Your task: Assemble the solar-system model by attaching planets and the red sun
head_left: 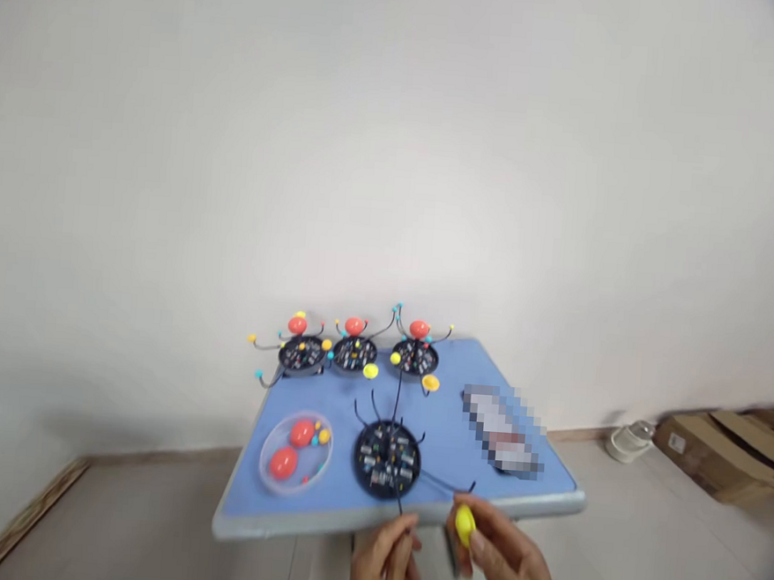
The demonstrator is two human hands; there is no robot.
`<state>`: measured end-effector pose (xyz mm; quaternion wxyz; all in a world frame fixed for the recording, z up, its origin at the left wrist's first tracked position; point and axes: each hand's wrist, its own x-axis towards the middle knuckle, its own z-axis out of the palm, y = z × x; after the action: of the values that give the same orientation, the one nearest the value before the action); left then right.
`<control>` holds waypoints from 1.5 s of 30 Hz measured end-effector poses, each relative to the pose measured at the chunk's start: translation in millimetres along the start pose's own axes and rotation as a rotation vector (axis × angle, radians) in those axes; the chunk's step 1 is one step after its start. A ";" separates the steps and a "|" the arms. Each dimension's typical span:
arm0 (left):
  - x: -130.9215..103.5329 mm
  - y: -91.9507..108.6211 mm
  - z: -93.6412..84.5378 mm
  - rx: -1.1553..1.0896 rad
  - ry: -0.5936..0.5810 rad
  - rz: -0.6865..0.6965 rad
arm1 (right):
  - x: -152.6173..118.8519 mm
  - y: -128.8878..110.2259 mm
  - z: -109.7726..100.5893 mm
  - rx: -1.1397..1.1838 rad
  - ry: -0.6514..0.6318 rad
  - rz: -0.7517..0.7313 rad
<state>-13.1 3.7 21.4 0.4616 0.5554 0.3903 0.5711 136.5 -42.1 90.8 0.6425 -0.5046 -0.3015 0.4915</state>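
Two hands sit at the bottom edge of the frame, just right of centre, right at the near lip of the table [544, 504]. Right hand [506, 568] is pinching a small yellow ball [464, 523] between thumb and fingertips, held just off the table edge; left hand [385, 564] has its fingers closed on the end of a thin black wire arm [400, 503] that runs up to the black base [387, 458] at lower centre. That ball looks like light, hard, smooth plastic, so I'd judge it slippery and quick to roll if let go; a fingertip pinch across its middle suits it. The wire looks springy and easy to bend out of shape, so best taken close to its tip, gently. More bare wires fan out from the base, one reaching right toward the ball. Left of the base, a clear dish [268, 476] holds two red balls [291, 447] and some smaller beads. Right of centre lies a blurred flat object, can't tell what. Further back, along the far edge of the table, three built models [355, 345] stand in a row, each with a red ball on top and small coloured balls out on curved arms. Far right on the floor, a cardboard box [720, 450] against the wall.
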 end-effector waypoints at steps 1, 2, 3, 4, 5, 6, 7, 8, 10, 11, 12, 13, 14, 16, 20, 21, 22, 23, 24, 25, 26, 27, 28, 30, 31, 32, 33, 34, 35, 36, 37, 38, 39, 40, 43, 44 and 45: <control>-1.0 4.8 -1.8 -0.040 -0.054 -0.024 | 0.5 -1.5 -1.6 -0.046 -0.045 0.000; -2.0 7.0 -3.2 -0.072 -0.106 -0.044 | 1.7 -1.7 -1.5 -0.058 -0.085 0.000; -3.0 6.7 -4.1 -0.089 -0.128 -0.050 | 3.1 -0.8 0.1 -0.061 -0.123 0.020; -4.1 4.2 -4.6 -0.094 -0.125 -0.053 | 4.5 0.8 3.0 -0.057 -0.142 0.044; -5.2 0.0 -4.6 -0.097 -0.094 -0.051 | 5.8 2.7 6.6 -0.045 -0.148 0.072; -6.0 -5.1 -4.3 -0.099 -0.077 -0.047 | 7.0 4.7 10.6 -0.030 -0.143 0.096; -6.6 -10.1 -3.8 -0.103 -0.071 -0.038 | 8.2 6.7 14.3 -0.011 -0.130 0.112; -6.8 -14.3 -3.3 -0.100 -0.070 -0.029 | 9.5 8.4 17.3 0.008 -0.124 0.120; -7.2 -18.6 -2.8 -0.094 -0.080 -0.015 | 12.1 10.9 20.8 0.029 -0.152 0.129; -7.4 -18.8 -2.9 -0.090 -0.086 -0.013 | 13.3 11.7 21.2 0.028 -0.184 0.139; -7.4 -18.0 -3.1 -0.090 -0.091 -0.011 | 14.5 12.1 21.1 0.026 -0.215 0.149; -7.4 -16.7 -3.3 -0.091 -0.096 -0.013 | 15.6 12.0 20.7 0.022 -0.240 0.158; -7.0 -15.0 -3.4 -0.092 -0.102 -0.017 | 16.7 11.5 20.3 0.016 -0.256 0.163; -5.6 -11.1 -3.3 -0.094 -0.114 -0.026 | 18.8 8.7 20.3 -0.020 -0.264 0.154; -1.2 0.0 -2.2 -0.107 -0.147 -0.039 | 23.2 -1.7 23.7 -0.156 -0.339 0.131; 0.0 3.4 -2.1 -0.113 -0.153 -0.036 | 24.5 -4.2 24.5 -0.180 -0.355 0.126; 1.1 7.0 -2.0 -0.118 -0.161 -0.031 | 25.8 -6.1 25.1 -0.201 -0.365 0.118; 2.1 10.5 -2.0 -0.121 -0.169 -0.025 | 27.2 -7.5 25.2 -0.219 -0.371 0.108; 3.0 13.8 -2.0 -0.123 -0.174 -0.022 | 28.8 -8.1 24.8 -0.239 -0.384 0.096; 3.7 16.7 -2.1 -0.124 -0.177 -0.024 | 30.5 -8.1 24.0 -0.259 -0.410 0.085; 4.2 19.2 -2.0 -0.125 -0.177 -0.030 | 32.2 -7.6 22.7 -0.277 -0.435 0.074; 4.6 21.1 -2.0 -0.125 -0.174 -0.039 | 33.9 -6.8 21.2 -0.294 -0.455 0.062; 4.9 22.6 -1.8 -0.125 -0.166 -0.045 | 35.5 -6.0 19.6 -0.309 -0.473 0.053; 5.2 24.2 -1.2 -0.125 -0.151 -0.052 | 38.0 -5.0 16.8 -0.339 -0.496 0.043; 5.2 24.5 -0.8 -0.125 -0.146 -0.053 | 39.0 -5.1 15.8 -0.352 -0.504 0.040; 5.3 24.6 -0.5 -0.126 -0.142 -0.053 | 39.8 -5.6 15.2 -0.364 -0.517 0.039; 5.4 24.6 -0.1 -0.127 -0.141 -0.053 | 40.5 -6.4 15.0 -0.375 -0.535 0.039; 5.4 24.3 0.2 -0.128 -0.143 -0.054 | 41.1 -7.6 15.0 -0.384 -0.549 0.038; 5.5 24.0 0.4 -0.127 -0.146 -0.054 | 41.8 -8.8 15.3 -0.391 -0.561 0.036; 5.6 23.7 0.7 -0.127 -0.148 -0.056 | 42.4 -10.1 15.7 -0.397 -0.573 0.034; 5.6 23.4 0.9 -0.126 -0.149 -0.058 | 43.1 -11.4 16.2 -0.403 -0.583 0.033; 5.7 23.2 1.0 -0.123 -0.150 -0.060 | 43.7 -12.7 16.7 -0.408 -0.589 0.033; 5.8 23.2 1.1 -0.117 -0.147 -0.061 | 44.2 -14.2 17.4 -0.412 -0.594 0.033; 6.0 23.5 1.2 -0.109 -0.143 -0.059 | 44.5 -16.0 18.3 -0.418 -0.599 0.032; 6.5 26.3 1.2 -0.080 -0.135 -0.060 | 43.2 -24.1 22.4 -0.457 -0.627 0.017; 6.6 27.5 1.2 -0.074 -0.135 -0.067 | 42.2 -27.8 24.3 -0.489 -0.637 0.000; 6.8 28.6 1.2 -0.069 -0.137 -0.077 | 40.9 -31.9 26.4 -0.538 -0.649 -0.028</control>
<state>-14.3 2.4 50.8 0.5278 0.5616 0.3587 0.5267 137.3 5.2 124.7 0.3663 -0.4694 -0.6125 0.5200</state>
